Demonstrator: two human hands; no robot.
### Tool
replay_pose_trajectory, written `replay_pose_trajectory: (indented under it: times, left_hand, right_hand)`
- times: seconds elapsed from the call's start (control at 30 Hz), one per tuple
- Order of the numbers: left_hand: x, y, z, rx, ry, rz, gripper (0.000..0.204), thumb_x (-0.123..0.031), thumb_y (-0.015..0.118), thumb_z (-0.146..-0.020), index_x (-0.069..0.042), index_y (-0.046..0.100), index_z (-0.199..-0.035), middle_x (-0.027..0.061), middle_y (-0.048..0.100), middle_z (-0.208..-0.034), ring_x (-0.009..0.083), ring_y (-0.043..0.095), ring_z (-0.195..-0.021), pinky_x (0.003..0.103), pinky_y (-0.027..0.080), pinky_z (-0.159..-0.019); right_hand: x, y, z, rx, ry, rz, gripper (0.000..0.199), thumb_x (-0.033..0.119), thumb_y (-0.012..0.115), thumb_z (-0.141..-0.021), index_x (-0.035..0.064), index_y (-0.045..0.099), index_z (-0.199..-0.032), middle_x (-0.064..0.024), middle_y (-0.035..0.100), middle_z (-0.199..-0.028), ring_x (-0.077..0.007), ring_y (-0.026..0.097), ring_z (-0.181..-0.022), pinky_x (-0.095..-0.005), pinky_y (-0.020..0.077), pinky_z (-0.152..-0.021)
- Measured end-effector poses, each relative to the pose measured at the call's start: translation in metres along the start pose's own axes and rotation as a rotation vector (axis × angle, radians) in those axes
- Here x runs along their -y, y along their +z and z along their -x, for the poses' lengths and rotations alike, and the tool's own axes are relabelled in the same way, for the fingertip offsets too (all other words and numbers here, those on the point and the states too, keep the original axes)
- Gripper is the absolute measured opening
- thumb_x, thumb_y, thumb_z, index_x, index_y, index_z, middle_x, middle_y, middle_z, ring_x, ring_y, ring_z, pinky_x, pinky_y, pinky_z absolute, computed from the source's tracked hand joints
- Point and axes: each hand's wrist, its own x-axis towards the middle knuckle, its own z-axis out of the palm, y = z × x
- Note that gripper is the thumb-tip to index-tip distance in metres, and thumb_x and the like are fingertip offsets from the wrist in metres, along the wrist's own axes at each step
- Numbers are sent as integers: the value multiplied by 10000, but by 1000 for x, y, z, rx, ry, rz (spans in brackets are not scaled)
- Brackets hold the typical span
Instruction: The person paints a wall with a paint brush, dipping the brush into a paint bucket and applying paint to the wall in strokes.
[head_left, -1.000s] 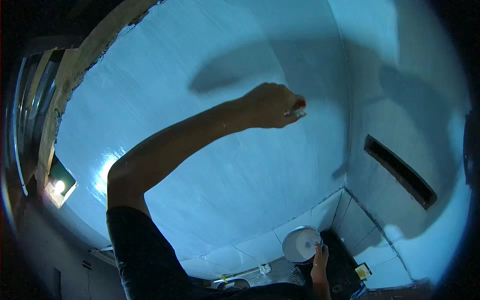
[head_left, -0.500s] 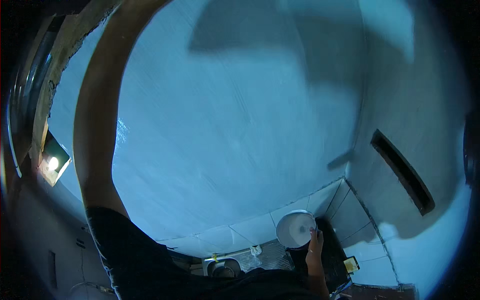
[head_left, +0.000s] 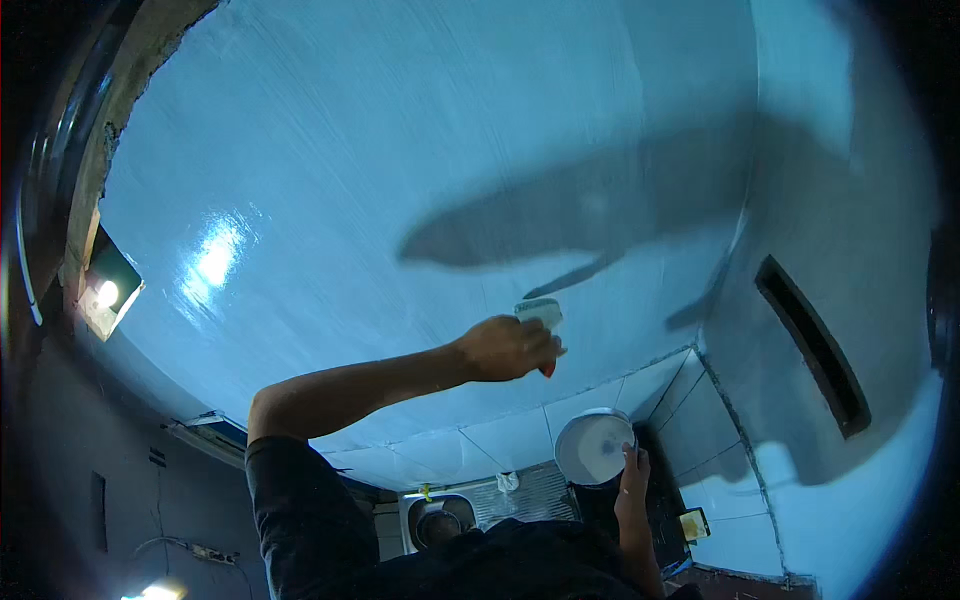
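A glossy pale-blue ceiling (head_left: 330, 200) fills the view, an arm's shadow (head_left: 560, 215) across it. A lit lamp (head_left: 105, 293) sits at left; a dark slot vent (head_left: 812, 345) cuts the right wall above white tiles (head_left: 500, 440).

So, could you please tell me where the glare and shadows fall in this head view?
In the head view, glare shines on the wet pale-blue surface near a lamp; the left hand, holding a paintbrush, throws a long arm shadow above it; the fisheye rim is black.
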Motion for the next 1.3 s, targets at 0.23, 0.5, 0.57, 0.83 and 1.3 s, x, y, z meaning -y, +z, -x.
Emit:
replay_pose_trajectory:
  times: [0.23,0.5,0.57,0.83,1.3]
  left_hand:
    - [92,-169,-9,-473,-405,-165,167,-224,671,-810,-88,674,-907,87,669,-842,226,650,-716,317,529,-633]
    - [147,-284,-8,-676,-395,-894,136,-120,654,-810,-59,648,-932,112,658,-916,251,645,-771,329,521,-663]
    - [150,-271,6,-457,-313,-941,144,-148,643,-820,-94,654,-953,102,661,-953,226,643,-819,313,523,-674]
    - [15,-17,75,-143,-16,-431,143,-231,645,-767,-122,587,-839,-63,532,-781,57,526,-750,221,347,-492]
    - [-186,64,145,-613,-1334,605,148,-69,675,-767,-50,611,-899,90,623,-746,254,630,-660,325,501,-567]
  right_hand:
    - [-1,10,5,174,-267,66,314,319,558,-885,27,530,-996,-47,478,-902,-158,444,-902,-298,350,-830]
    - [4,30,11,173,-118,70,351,314,543,-885,0,499,-1035,-75,468,-951,-189,443,-929,-328,342,-862]
    - [-10,29,7,245,-271,137,382,326,567,-866,18,500,-1082,-60,475,-972,-180,434,-951,-328,331,-876]
    - [-15,42,5,308,-282,174,299,276,492,-910,-1,500,-1024,-82,480,-923,-181,457,-907,-323,361,-835]
    - [-57,77,17,439,-197,308,338,270,556,-867,24,514,-1096,-63,508,-999,-184,459,-987,-345,343,-902]
